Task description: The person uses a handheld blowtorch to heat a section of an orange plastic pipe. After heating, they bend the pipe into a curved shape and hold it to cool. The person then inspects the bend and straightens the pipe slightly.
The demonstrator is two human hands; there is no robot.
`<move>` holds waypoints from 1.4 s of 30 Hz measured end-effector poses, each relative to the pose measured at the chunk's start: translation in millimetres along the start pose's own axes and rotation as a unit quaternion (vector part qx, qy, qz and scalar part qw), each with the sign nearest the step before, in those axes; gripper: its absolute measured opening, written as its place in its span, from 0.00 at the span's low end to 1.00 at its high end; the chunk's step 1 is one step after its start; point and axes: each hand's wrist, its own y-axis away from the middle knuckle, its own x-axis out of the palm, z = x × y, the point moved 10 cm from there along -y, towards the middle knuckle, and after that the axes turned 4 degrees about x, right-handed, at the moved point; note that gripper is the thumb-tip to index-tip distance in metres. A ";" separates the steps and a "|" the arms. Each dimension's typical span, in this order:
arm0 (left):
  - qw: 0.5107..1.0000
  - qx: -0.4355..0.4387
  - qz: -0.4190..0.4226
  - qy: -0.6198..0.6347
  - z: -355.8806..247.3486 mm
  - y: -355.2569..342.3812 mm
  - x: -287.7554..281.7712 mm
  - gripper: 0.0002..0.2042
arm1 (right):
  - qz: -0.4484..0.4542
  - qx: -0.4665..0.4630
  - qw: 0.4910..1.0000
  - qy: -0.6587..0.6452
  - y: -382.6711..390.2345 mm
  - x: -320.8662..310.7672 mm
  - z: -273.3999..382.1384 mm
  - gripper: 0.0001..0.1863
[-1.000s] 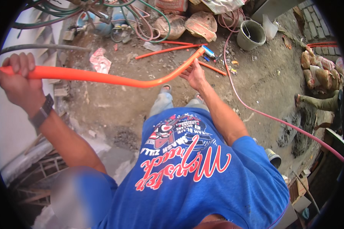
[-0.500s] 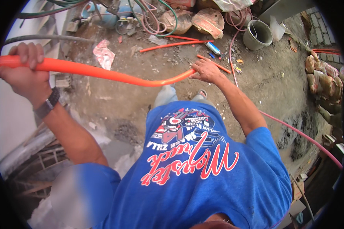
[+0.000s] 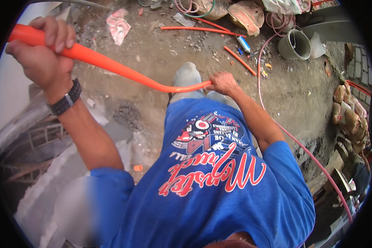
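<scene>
Head view: we listed one curved orange pipe, left hand wrapped round it, right hand clasping its end; apparent bending step next needed steady grips.

The left hand is raised, fingers curled in a grip; the right hand, arm angled inward, appears closed, its fingertips hard to see.
</scene>
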 end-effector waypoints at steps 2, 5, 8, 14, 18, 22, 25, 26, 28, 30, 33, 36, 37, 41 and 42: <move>1.000 -0.008 -0.007 -0.014 1.1 3.0 0.0 0.38 | 0.003 0.013 1.000 0.011 4.1 -3.1 0.8 0.33; 1.000 -0.006 0.021 -0.009 -0.1 -0.2 8.9 0.39 | -0.002 0.016 1.000 -0.005 -0.1 0.2 -1.3 0.34; 0.996 -0.048 0.076 0.025 13.8 -3.7 13.5 0.40 | 0.036 0.027 0.998 -0.032 4.6 12.8 -8.5 0.36; 0.930 -0.117 0.294 0.188 46.9 14.2 35.1 0.31 | 0.056 -0.006 0.997 -0.062 -0.7 22.1 -9.3 0.38; 0.881 -0.124 0.380 0.254 73.0 39.8 44.8 0.23 | 0.109 0.030 0.992 -0.051 3.5 17.2 -14.0 0.37; 0.929 -0.111 0.282 0.214 51.7 34.0 47.2 0.20 | 0.109 0.033 0.993 -0.034 6.2 2.1 -20.3 0.32; 0.942 -0.102 0.247 0.204 50.8 34.8 47.3 0.20 | 0.133 0.038 0.990 0.006 -3.6 5.4 -34.8 0.25; 0.944 -0.101 0.237 0.204 52.3 34.1 47.6 0.19 | 0.143 0.045 0.988 0.024 -6.1 8.7 -40.5 0.24; 0.957 -0.093 0.202 0.186 52.0 34.0 41.9 0.19 | 0.116 0.054 0.991 0.026 -11.2 8.9 -42.6 0.20; 0.966 -0.088 0.168 0.173 53.1 34.8 36.5 0.19 | 0.086 0.060 0.994 0.032 -11.5 6.3 -44.9 0.18; 0.972 -0.086 0.144 0.162 51.4 38.1 29.8 0.18 | 0.063 0.068 0.995 0.033 -5.0 6.4 -40.9 0.19; 0.967 -0.086 0.165 0.174 48.4 45.1 30.5 0.18 | 0.090 0.088 0.992 0.020 0.9 7.8 -41.4 0.21; 0.965 -0.085 0.169 0.179 46.4 44.7 32.2 0.18 | 0.094 0.085 0.992 0.016 -0.7 4.8 -41.3 0.21; 0.963 -0.085 0.188 0.171 42.1 49.2 39.8 0.18 | 0.064 0.062 0.996 0.014 -0.9 -1.2 -43.4 0.17; 0.964 -0.086 0.185 0.169 41.0 50.3 39.5 0.18 | 0.060 0.062 0.996 0.022 -2.5 0.8 -44.7 0.16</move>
